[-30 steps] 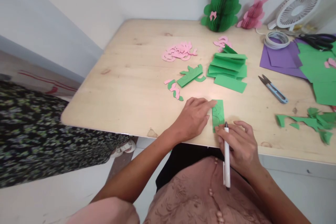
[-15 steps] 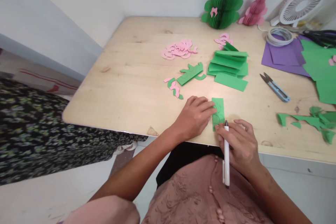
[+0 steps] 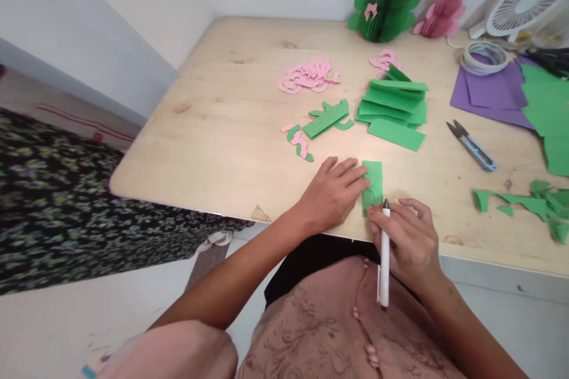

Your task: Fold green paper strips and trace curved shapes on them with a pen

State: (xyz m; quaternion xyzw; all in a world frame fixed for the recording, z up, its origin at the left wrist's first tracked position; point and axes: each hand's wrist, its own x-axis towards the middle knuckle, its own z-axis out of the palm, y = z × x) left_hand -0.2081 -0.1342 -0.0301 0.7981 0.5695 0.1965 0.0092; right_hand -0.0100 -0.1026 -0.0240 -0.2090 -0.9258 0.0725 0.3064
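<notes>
A small green paper strip with curved pencil-like outlines lies at the table's front edge. The fingertips of my left hand rest on its left side, the fingers spread a little and the palm down. My right hand holds a white pen, its dark tip pointing away from me, beside the strip's lower right. The right fingertips touch the strip's near end. Beyond my left hand lie small pink and green cutouts and a folded green piece with curved shapes.
Pink cutouts, folded green strips, blue snips, green scraps, purple sheets and white tape lie around. Green and pink paper figures and a white fan stand behind.
The view has shifted slightly, so the table items appear a little higher and further right. Both hands keep nearly the same places at the green strip.
</notes>
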